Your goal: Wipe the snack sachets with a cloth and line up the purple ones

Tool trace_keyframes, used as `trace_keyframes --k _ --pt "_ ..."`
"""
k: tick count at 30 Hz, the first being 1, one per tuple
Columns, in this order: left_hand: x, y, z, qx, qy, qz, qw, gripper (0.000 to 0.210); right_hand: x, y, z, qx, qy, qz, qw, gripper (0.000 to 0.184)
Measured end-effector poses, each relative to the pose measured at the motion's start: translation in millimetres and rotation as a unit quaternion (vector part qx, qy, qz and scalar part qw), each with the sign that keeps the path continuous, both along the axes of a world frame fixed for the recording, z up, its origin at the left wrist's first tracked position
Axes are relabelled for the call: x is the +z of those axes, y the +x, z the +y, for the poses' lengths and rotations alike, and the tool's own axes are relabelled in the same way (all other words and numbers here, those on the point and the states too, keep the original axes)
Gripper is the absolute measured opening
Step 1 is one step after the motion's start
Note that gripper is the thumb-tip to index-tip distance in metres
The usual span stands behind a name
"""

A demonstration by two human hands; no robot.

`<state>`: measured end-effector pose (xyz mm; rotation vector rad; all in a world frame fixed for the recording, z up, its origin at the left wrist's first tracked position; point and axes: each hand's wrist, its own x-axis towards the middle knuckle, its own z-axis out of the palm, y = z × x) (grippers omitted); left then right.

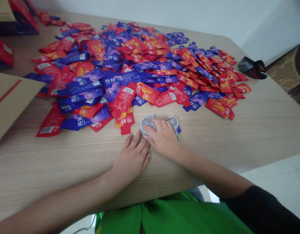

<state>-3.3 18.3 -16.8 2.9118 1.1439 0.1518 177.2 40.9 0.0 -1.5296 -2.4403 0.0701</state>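
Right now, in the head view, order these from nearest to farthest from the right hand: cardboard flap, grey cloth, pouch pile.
1. Grey cloth, under the right hand.
2. Pouch pile, beyond the hand.
3. Cardboard flap, at the picture's left edge.

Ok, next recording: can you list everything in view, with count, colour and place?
pouches: too many to count, red-orange and blue-purple, heaped across the table
covered pouch: one, blue edge showing, beneath the cloth
grey cloth: one, grey, under the right hand
boxes: at least two, red and dark blue, upper left
tan panel: one, red stripe, left edge
dark item: count and kind unclear, far right
table: one, light wood-grain, beneath everything
wall: white, behind
green garment: one, bottom
black sleeve: one, right arm
left hand: one, bare, beside the cloth
right hand: one, bare, on the cloth
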Motion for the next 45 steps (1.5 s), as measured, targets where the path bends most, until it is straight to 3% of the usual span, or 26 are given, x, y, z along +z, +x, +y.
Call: trace_keyframes --k 3,8,14,16,18,22,24,29,33,36,39,42,45 --pt "1.5 0 2 -0.009 -0.003 0.007 1.0 0.046 -10.5 14 3 -0.039 0.001 -0.052 0.998 0.03" --pt "1.8 -1 5 -0.013 -0.013 0.016 1.0 0.048 -20.4 65 6 -0.146 0.013 -0.028 0.989 0.03" --pt "4.5 -1 7 -0.013 -0.022 0.011 1.0 0.047 -11.0 76 6 -0.162 0.018 -0.012 0.987 0.029" --pt "5.5 -1 7 -0.02 -0.026 0.008 0.999 0.048 -4.3 63 3 -0.152 0.038 0.025 0.987 0.029" --pt "5.4 -1 8 -0.022 -0.027 0.007 0.999 0.048 -0.8 45 -3 -0.095 0.041 0.041 0.994 0.03" --pt "3.5 -1 8 -0.016 -0.025 0.009 1.0 0.044 -6.7 21 -14 0.026 0.009 -0.031 0.999 0.032" --pt "3.5 -1 10 -0.02 -0.024 0.008 0.999 0.045 -12.1 28 -14 0.012 0.001 -0.06 0.998 0.033" --pt "7.4 0 12 -0.026 -0.034 -0.004 0.999 0.05 -19.9 81 -4 -0.113 -0.001 -0.063 0.992 0.031" --pt "9.6 0 12 -0.022 -0.038 -0.011 0.999 0.048 -11.4 99 -2 -0.156 0.007 -0.032 0.987 0.029" --pt "10.0 -1 12 -0.023 -0.04 -0.004 0.999 0.048 1.9 78 -8 -0.135 0.024 0.038 0.99 0.029" --pt "9.8 -2 14 -0.032 -0.042 -0.002 0.999 0.047 7.2 46 -16 -0.065 0.013 0.052 0.996 0.031" --pt "9.2 -3 16 -0.035 -0.045 -0.006 0.998 0.046 -0.6 29 -20 0.01 -0.02 -0.01 1.0 0.034" --pt "8.9 -3 16 -0.036 -0.044 -0.008 0.998 0.047 -11.1 37 -19 -0.004 -0.037 -0.054 0.998 0.036"
